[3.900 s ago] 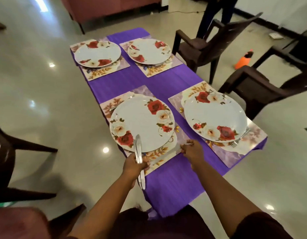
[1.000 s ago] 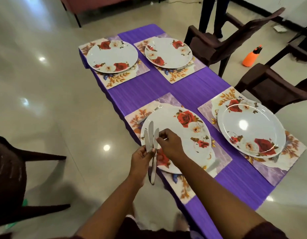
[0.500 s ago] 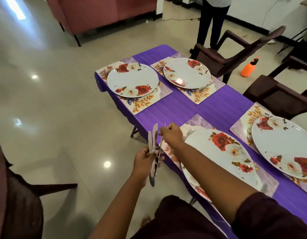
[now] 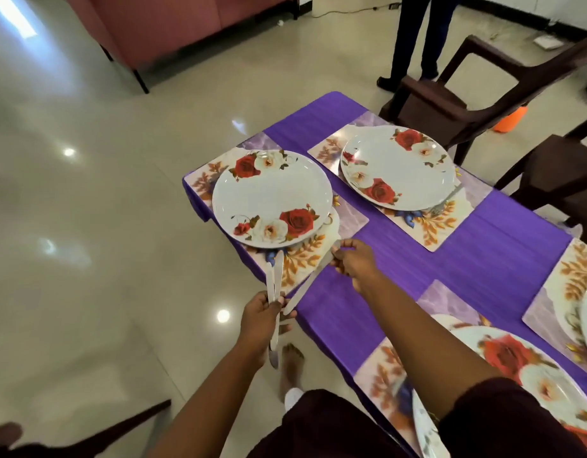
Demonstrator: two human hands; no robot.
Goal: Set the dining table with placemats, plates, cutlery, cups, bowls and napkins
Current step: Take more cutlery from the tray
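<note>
My left hand (image 4: 259,320) grips a bunch of table knives (image 4: 275,276) upright beside the table's near-left edge. My right hand (image 4: 353,263) pinches one knife (image 4: 310,279) by its end and holds it slanted over the near corner of a floral placemat (image 4: 305,259). On that placemat sits a white plate with red roses (image 4: 272,198). A second rose plate (image 4: 397,166) lies on its own placemat further right, with a fork (image 4: 445,201) at its edge. The table wears a purple cloth (image 4: 427,269).
Another plate on a placemat (image 4: 529,368) lies near my right arm, and one more placemat (image 4: 572,285) at the right edge. Dark brown chairs (image 4: 457,100) stand beyond the table. A person's legs (image 4: 414,38) and an orange bottle (image 4: 510,122) are behind them.
I have walked along the table to the far-left place setting. My right hand has drawn one knife out of the bunch and carried it over that placemat's near corner.
</note>
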